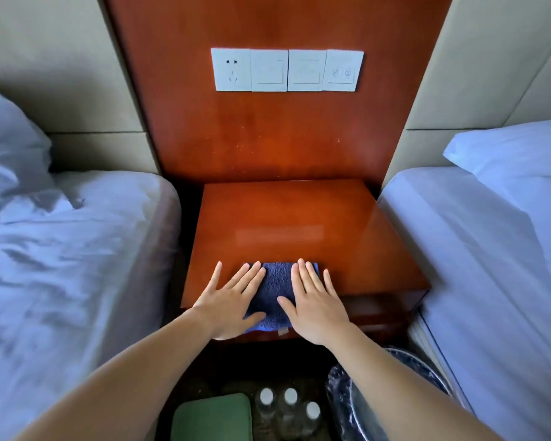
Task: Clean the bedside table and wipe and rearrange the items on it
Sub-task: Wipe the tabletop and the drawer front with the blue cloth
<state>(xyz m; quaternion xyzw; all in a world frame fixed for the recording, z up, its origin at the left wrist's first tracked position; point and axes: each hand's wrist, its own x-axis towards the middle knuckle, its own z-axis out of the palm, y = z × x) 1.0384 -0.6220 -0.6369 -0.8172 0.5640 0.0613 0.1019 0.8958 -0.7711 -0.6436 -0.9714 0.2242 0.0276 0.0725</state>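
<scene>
Grip wide: left hand (228,302) and right hand (315,305) press blue cloth (272,286) flat on bedside table (299,218)

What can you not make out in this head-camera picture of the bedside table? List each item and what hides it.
Head view:
- Blue cloth: its sides lie under the left hand and right hand.
- Bottles: cut off by the bottom edge; labels blurred.
- Green case: cut off by the bottom edge.
- Lined bin: mostly behind the right forearm.
- Switch plate symbols: too small.
</scene>
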